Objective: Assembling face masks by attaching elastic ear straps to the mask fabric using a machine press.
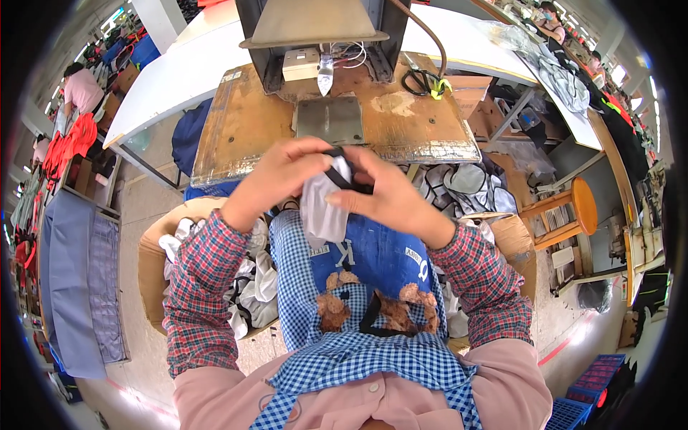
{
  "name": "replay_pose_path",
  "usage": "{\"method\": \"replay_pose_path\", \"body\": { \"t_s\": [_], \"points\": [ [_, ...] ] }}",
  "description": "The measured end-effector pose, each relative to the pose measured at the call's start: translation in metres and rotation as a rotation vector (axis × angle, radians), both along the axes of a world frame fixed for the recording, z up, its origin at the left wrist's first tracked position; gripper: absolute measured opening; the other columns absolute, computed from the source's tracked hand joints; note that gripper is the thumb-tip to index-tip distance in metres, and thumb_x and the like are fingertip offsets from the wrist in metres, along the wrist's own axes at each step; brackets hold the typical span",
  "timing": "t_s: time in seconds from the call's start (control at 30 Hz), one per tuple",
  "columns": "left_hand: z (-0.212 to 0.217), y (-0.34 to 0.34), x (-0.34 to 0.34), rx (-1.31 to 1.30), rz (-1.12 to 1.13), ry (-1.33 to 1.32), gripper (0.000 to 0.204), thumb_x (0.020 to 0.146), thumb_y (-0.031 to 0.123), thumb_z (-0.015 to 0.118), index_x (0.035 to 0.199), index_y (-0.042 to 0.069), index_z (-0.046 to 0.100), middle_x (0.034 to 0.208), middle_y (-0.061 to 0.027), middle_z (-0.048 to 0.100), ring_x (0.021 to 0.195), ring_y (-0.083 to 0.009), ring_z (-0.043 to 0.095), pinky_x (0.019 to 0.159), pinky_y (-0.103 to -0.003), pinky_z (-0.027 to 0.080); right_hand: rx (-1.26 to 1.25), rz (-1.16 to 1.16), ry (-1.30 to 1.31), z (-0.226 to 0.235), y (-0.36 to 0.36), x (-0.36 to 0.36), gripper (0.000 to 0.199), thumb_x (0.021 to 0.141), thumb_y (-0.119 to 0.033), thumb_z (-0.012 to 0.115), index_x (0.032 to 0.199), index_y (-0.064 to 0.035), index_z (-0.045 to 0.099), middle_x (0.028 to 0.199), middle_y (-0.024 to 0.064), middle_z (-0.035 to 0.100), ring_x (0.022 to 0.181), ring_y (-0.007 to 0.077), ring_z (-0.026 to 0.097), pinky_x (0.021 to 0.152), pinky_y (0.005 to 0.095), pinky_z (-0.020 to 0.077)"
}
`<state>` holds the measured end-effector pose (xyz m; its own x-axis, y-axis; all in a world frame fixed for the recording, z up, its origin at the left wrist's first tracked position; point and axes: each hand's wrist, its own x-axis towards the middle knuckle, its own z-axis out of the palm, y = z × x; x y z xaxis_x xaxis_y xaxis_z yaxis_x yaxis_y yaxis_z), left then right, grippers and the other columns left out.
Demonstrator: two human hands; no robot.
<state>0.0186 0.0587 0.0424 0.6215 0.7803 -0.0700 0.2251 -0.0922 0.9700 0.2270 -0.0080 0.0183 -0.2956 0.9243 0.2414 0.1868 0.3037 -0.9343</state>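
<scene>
We could not see the upper edge of the white cloth [324, 208] behind our fingers [358, 161]; its black strap [342, 175] was mostly covered; the machine [315, 21] was cut off above.

Both forearms enter from near edge, sleeved in red plaid, elbows out, converging toward centre. Left hand [276, 179] raised at chest ht, fingers curled, thumb and fingertips pinched shut at upper right of hand. Right hand [390, 192] just beside it, back of hand up, fingers bent and closed in a grip. Fingertips of both hands meet, touching or nearly so.
</scene>
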Motion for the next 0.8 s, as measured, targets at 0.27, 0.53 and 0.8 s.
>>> {"method": "replay_pose_path", "body": {
  "t_s": [0.27,0.53,0.8],
  "points": [
    [-0.007,-0.042,0.006,0.282,-0.166,0.032,0.029,0.092,0.018,0.065,0.118,0.005,0.06,0.108,-0.0027,0.055,0.075,-0.0061,0.052,0.064,-0.02,0.042,-0.313,-0.193,0.065,-0.019,-0.055,0.071,0.037,0.081,-0.009,0.068,0.116,-0.0006,0.057,0.091,0.0008,0.061,0.081,0.0092,0.056,0.073,0.0248,0.0476],
    [-0.018,-0.062,0.032,0.179,-0.116,-0.036,0.04,0.089,0.027,0.068,0.119,0.002,0.059,0.095,-0.0047,0.061,0.07,-0.0078,0.053,0.06,-0.024,0.043,0.004,-0.226,-0.263,-0.002,-0.068,0.027,0.041,0.079,-0.012,0.075,0.113,0.0025,0.058,0.088,0.0083,0.063,0.076,0.011,0.059,0.068,0.0256,0.0488],
    [-0.028,-0.063,0.022,0.145,0.039,-0.031,0.029,0.086,0.022,0.07,0.103,0.0,0.064,0.074,0.0015,0.057,0.061,-0.0028,0.045,0.053,-0.022,0.038,-0.003,-0.177,-0.024,-0.013,-0.06,0.022,0.037,0.088,-0.012,0.07,0.121,0.0009,0.059,0.098,0.0061,0.068,0.087,0.0112,0.063,0.08,0.0264,0.0518]
  ]
}}
